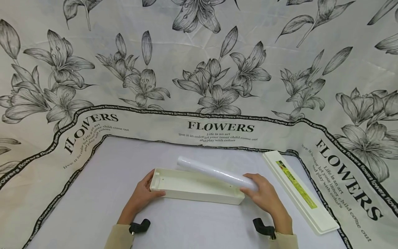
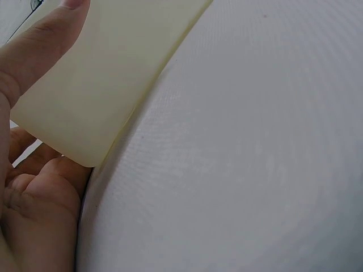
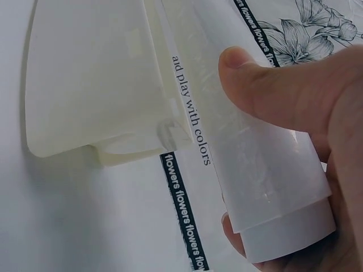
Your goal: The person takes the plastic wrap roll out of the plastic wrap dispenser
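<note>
In the head view, a long cream plastic box point(image 1: 199, 196) sits open-topped on the white cloth. My left hand point(image 1: 142, 194) grips its left end, the thumb on the front wall and the fingers round the end. In the left wrist view the box wall point(image 2: 119, 79) fills the upper left, under that thumb. A white, glossy roll of cling film point(image 1: 214, 170) slants above the box, its far end up over the back rim. Its right end is held by my right hand point(image 1: 264, 194). The right wrist view shows the thumb lying across the roll point(image 3: 272, 181), with a bare core at its end.
To the right lies a long cream lid point(image 1: 320, 219) with a yellow-green label point(image 1: 296, 185), set diagonally near the cloth's border. White cloth point(image 1: 93, 193) covers the table. A flower-printed curtain point(image 1: 199, 83) rises behind and at both sides.
</note>
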`<move>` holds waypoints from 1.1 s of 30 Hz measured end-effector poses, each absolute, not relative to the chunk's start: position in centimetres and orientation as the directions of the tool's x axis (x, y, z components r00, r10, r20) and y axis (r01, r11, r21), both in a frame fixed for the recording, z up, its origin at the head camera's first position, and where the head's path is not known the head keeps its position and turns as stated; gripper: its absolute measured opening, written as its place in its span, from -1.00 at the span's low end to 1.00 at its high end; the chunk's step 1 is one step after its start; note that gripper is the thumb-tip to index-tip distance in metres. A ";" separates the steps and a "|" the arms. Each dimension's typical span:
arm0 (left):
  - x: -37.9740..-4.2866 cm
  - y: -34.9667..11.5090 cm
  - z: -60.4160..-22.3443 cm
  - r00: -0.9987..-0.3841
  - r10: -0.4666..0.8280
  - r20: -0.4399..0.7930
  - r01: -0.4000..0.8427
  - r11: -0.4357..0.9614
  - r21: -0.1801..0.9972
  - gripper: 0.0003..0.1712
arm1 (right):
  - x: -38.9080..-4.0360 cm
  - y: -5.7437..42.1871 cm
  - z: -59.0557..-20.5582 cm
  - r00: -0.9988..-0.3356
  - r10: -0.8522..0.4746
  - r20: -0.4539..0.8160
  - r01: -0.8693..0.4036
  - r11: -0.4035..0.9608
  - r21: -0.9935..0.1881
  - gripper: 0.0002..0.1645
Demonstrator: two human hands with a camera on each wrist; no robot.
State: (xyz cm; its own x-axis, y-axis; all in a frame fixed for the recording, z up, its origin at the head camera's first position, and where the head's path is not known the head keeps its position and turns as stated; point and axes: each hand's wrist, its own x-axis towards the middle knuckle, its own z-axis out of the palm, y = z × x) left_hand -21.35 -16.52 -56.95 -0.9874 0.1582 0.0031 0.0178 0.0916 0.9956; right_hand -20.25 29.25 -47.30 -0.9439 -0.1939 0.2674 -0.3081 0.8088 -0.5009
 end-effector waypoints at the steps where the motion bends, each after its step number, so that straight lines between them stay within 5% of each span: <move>1: -21.4 -16.5 -56.9 -0.987 0.158 0.001 0.016 0.091 0.996 0.36 | -20.3 29.3 -47.4 -0.944 -0.194 0.268 -0.308 0.811 -0.497 -0.42; 33: -21.3 -16.5 -56.8 -0.989 0.149 -0.013 0.003 0.104 0.995 0.38 | -20.2 31.2 -48.0 -0.962 -0.114 0.247 -0.231 0.822 -0.521 -0.38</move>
